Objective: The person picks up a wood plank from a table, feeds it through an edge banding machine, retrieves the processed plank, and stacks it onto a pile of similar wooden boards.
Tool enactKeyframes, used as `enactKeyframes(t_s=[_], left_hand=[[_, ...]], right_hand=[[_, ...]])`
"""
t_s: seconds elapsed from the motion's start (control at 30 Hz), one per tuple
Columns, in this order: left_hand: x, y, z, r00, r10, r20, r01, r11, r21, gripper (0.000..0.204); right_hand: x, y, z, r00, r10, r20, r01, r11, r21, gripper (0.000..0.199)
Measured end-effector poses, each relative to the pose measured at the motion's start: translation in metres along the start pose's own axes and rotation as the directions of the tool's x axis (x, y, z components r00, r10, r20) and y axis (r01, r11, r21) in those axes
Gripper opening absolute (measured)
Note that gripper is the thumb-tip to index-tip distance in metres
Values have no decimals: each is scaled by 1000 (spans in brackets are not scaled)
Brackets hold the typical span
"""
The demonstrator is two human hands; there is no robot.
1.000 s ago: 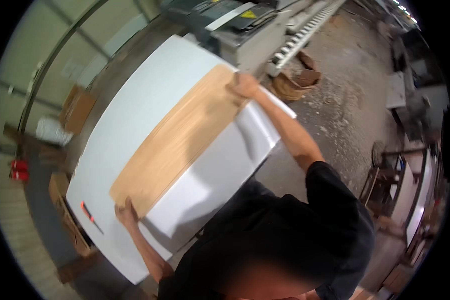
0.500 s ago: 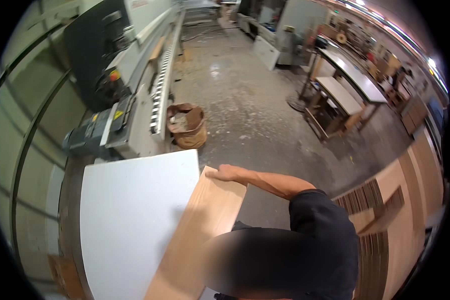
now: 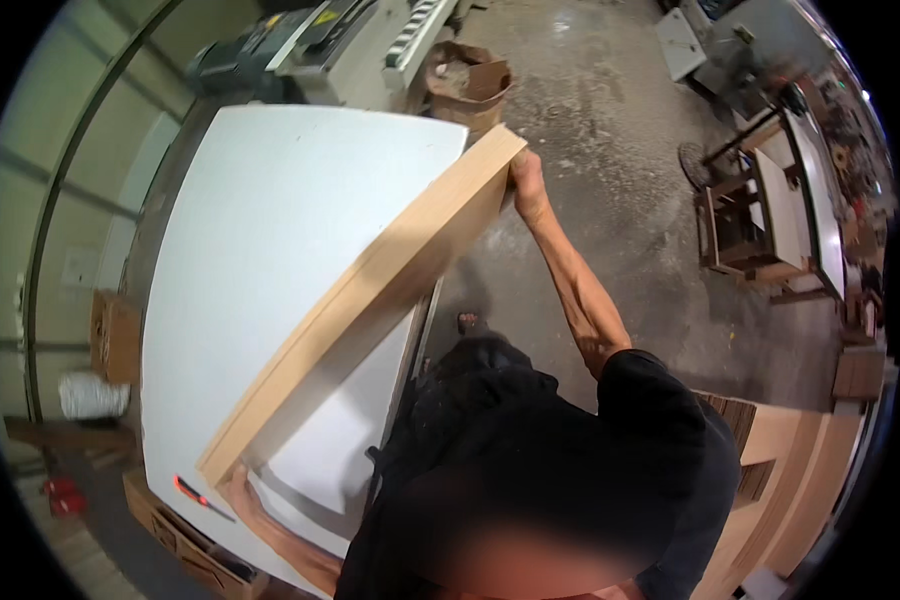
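A long, light wood-grain board point(image 3: 360, 275) lies diagonally across a white tabletop point(image 3: 270, 220), tilted up so that its shaded side faces my body. My right hand point(image 3: 528, 185) is closed around its far right end, with the fingers partly hidden behind the wood. At its near left end, my left hand point(image 3: 237, 490) grips the lower corner, and most of its fingers are out of sight under the board. An orange and black utility knife point(image 3: 200, 497) lies on the tabletop just left of my left hand.
Beyond the table stand a machine with a motor point(image 3: 245, 60) and a brown sack point(image 3: 467, 85). A small workbench point(image 3: 780, 210) is off to the right. Stacked wood panels point(image 3: 790, 470) lie at lower right. Cardboard boxes point(image 3: 115, 335) sit along the left.
The board has been tipped up from a flatter position, showing its shaded side. My left hand and the knife have come into view. The view has shifted down toward the table.
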State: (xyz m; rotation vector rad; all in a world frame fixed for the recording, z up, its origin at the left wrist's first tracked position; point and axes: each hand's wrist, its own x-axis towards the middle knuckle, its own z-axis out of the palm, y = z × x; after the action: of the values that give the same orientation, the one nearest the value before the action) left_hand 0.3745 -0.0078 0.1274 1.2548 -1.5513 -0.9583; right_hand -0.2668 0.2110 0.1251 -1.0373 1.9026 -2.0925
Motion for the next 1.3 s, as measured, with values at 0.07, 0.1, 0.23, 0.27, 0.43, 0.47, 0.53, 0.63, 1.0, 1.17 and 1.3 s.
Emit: enactKeyframes(t_s=[0.07, 0.1, 0.23, 0.27, 0.43, 0.47, 0.53, 0.63, 1.0, 1.17, 1.3], left_hand=[[-10, 8, -2, 999, 38, -13, -39, 999, -26, 68], [-8, 13, 0, 998, 62, -13, -62, 997, -42, 68], [-10, 21, 3, 989, 150, 6, -149, 985, -91, 69], [-9, 17, 7, 987, 161, 23, -158, 982, -103, 69], [-13, 11, 17, 963, 255, 81, -238, 954, -180, 70], [-11, 9, 18, 957, 272, 95, -250, 949, -194, 70], [-8, 6, 28, 947, 299, 115, -268, 936, -226, 71], [-5, 16, 54, 949, 297, 106, -265, 932, -246, 75], [10, 9, 54, 958, 281, 52, -268, 948, -174, 85], [-1, 4, 43, 984, 172, 42, -166, 978, -127, 83], [-2, -1, 37, 994, 101, 41, -96, 989, -108, 82]], right_hand=[[-1, 27, 14, 999, -15, 32, 12, 995, 96, 57], [1, 28, 22, 999, -47, 26, 42, 984, 173, 62], [2, 31, 20, 995, -12, 104, -20, 950, 311, 67], [-3, 40, 17, 995, -14, 96, -16, 952, 304, 67], [-11, 51, 14, 997, 29, -75, 3, 919, 394, 68], [-16, 51, 7, 994, 56, -89, -12, 903, 429, 72], [-18, 48, -12, 999, -16, -29, 26, 929, 370, 78], [-18, 27, -20, 1000, -17, -11, 19, 947, 322, 81], [-65, 86, -21, 898, 329, -293, -38, 720, 693, 78], [-84, 77, 60, 886, 463, 23, -55, 56, 997, 76], [-67, 64, 85, 872, 468, -147, 75, 167, 983, 75]])
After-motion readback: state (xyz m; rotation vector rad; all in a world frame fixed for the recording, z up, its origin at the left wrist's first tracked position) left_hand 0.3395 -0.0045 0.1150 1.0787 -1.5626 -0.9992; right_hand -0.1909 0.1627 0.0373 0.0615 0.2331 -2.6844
